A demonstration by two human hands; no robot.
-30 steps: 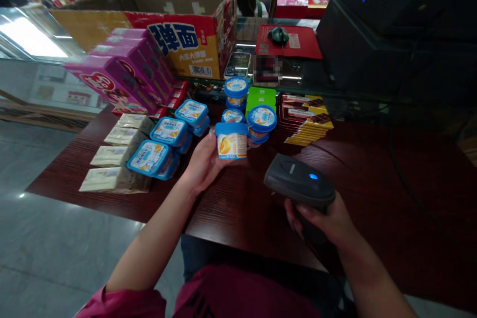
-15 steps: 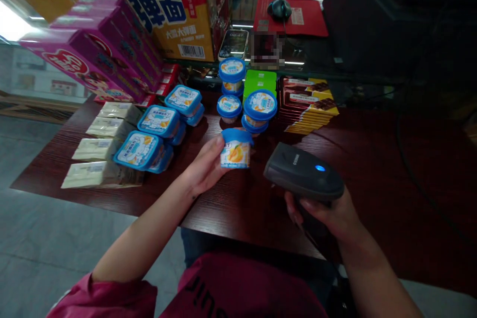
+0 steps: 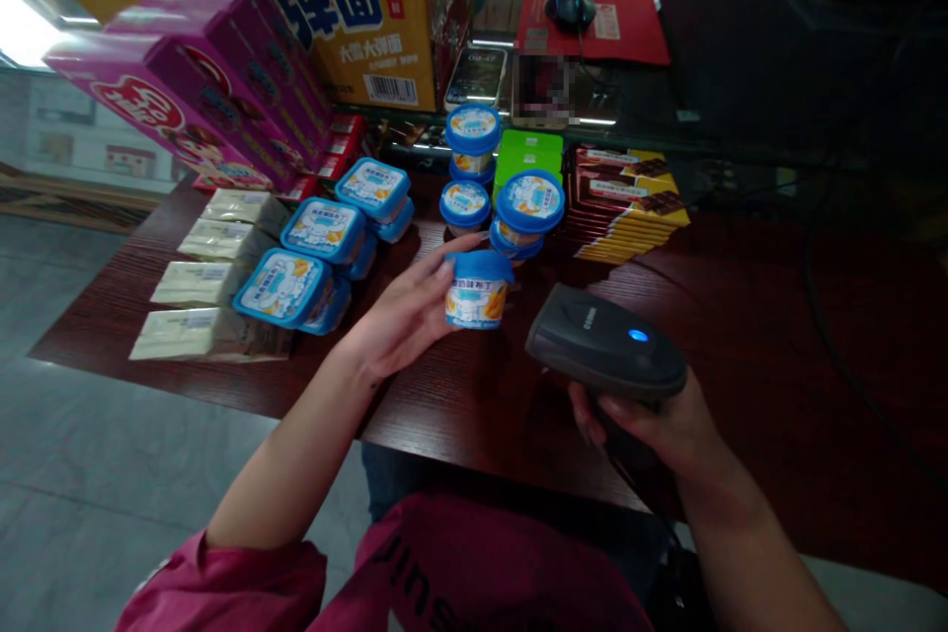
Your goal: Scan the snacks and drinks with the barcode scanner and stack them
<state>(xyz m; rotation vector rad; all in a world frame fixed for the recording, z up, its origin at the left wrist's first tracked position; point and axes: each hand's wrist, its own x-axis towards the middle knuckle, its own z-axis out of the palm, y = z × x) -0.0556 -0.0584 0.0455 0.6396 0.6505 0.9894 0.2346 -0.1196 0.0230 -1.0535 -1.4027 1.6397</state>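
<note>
Head view: compared with half a second ago, the pudding cup (image 3: 476, 301) has turned, lettering now facing the camera. The left hand (image 3: 404, 311) grips its side, nearer than the green packs (image 3: 528, 156). The right hand (image 3: 671, 425) clasps a scanner (image 3: 603, 341), nearer and right of the packs, a gap short of the cup. Tabletop (image 3: 762, 316) stretches right of the packs; its near edge passes under the left forearm (image 3: 296, 459).

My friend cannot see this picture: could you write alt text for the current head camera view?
A person's left hand holds a small blue-lidded cup, and the right hand holds a black scanner over a dark table. Behind are more cups, purple boxes at left and chocolate packets at right.
</note>
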